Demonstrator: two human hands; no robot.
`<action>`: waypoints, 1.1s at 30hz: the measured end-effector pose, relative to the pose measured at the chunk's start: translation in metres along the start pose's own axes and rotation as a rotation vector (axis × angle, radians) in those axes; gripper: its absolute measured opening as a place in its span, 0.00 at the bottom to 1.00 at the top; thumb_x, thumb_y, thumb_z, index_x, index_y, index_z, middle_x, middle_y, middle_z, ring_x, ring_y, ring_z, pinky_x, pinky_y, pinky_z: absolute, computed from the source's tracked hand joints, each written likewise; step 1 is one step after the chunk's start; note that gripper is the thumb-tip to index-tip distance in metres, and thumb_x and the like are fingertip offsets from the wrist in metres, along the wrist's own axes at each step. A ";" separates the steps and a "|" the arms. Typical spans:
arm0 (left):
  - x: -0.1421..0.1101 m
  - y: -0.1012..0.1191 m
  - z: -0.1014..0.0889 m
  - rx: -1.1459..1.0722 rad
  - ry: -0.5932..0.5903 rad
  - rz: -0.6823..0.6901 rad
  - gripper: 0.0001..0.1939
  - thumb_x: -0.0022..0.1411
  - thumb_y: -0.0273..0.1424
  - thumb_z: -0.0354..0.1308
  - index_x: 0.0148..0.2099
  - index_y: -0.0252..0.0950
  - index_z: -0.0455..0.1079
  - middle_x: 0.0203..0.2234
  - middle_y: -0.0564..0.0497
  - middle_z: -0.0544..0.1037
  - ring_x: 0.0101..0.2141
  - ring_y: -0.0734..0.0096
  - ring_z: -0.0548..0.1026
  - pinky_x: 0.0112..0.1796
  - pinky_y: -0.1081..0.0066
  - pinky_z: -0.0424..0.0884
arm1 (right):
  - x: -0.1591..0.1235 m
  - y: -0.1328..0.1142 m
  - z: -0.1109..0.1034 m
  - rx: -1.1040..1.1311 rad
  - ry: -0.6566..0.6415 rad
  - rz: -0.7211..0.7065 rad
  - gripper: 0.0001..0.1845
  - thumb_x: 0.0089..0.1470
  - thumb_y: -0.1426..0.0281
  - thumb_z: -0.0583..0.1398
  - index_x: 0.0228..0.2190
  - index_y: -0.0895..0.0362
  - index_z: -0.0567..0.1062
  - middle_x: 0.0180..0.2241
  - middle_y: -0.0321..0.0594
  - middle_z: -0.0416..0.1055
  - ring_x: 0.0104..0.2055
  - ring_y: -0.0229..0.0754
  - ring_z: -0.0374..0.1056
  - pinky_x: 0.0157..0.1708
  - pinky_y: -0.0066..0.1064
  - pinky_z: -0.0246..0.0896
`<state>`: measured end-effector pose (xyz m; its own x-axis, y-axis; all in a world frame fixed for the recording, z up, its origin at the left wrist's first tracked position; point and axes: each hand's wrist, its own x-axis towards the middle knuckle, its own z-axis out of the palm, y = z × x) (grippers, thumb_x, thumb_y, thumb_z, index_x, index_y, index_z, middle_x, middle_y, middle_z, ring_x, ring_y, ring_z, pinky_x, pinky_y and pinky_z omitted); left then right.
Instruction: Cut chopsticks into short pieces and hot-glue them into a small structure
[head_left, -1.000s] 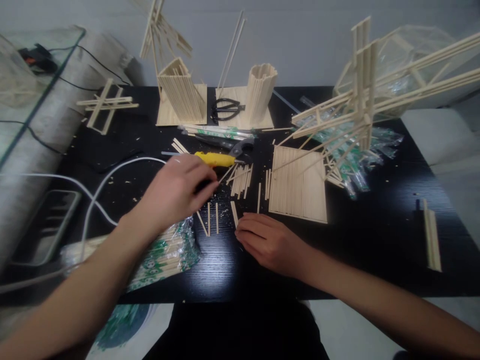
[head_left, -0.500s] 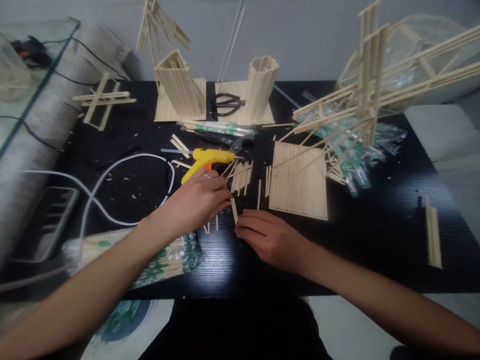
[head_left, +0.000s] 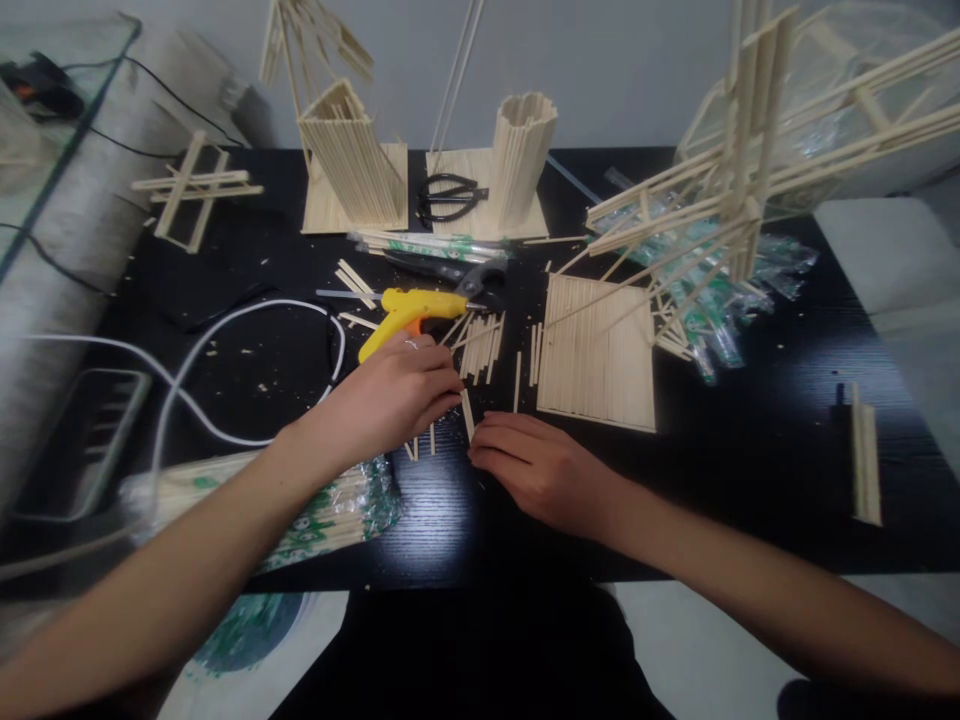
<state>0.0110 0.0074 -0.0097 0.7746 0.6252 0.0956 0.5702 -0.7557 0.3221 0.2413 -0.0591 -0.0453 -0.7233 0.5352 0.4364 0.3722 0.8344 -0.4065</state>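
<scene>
Between my two hands runs a short wooden stick piece [head_left: 467, 414], gripped at both ends. My left hand [head_left: 405, 385] pinches its far end with closed fingers, just below the yellow glue gun [head_left: 405, 312]. The near end sits in the closed fingertips of my right hand [head_left: 536, 465]. Whether the piece is one stick or two side by side, I cannot tell. Several short cut sticks [head_left: 480, 350] lie beyond my hands, and a single stick [head_left: 517, 382] lies close to my right hand. A flat square panel of sticks [head_left: 596, 360] is to the right.
Two stick towers [head_left: 349, 160] on square bases stand at the back, with black-handled scissors [head_left: 450, 198] between them. Black pliers [head_left: 480, 280] lie behind the glue gun. A stick framework [head_left: 742, 220] rises at right. A white cable [head_left: 217, 330] loops near a stick packet [head_left: 330, 520].
The view has shifted slightly, so everything sits a little higher in the picture. Both hands keep the same hold on the stick piece.
</scene>
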 end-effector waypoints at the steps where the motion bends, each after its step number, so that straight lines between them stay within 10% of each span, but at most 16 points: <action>1: 0.000 0.000 0.000 0.005 0.006 -0.002 0.13 0.72 0.32 0.53 0.41 0.35 0.78 0.34 0.48 0.76 0.37 0.65 0.75 0.46 0.60 0.70 | 0.000 0.000 0.000 0.000 0.002 0.001 0.12 0.62 0.83 0.56 0.39 0.64 0.80 0.41 0.47 0.78 0.48 0.45 0.74 0.58 0.40 0.72; 33: -0.001 0.000 0.004 0.018 -0.014 -0.013 0.12 0.73 0.33 0.51 0.45 0.33 0.75 0.37 0.45 0.75 0.39 0.62 0.73 0.44 0.60 0.70 | 0.001 -0.002 -0.001 -0.004 -0.025 0.023 0.12 0.61 0.83 0.57 0.40 0.62 0.79 0.41 0.46 0.79 0.48 0.44 0.74 0.57 0.41 0.73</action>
<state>0.0118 0.0063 -0.0131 0.7705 0.6326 0.0784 0.5852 -0.7508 0.3064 0.2405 -0.0602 -0.0427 -0.7288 0.5512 0.4062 0.3917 0.8223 -0.4129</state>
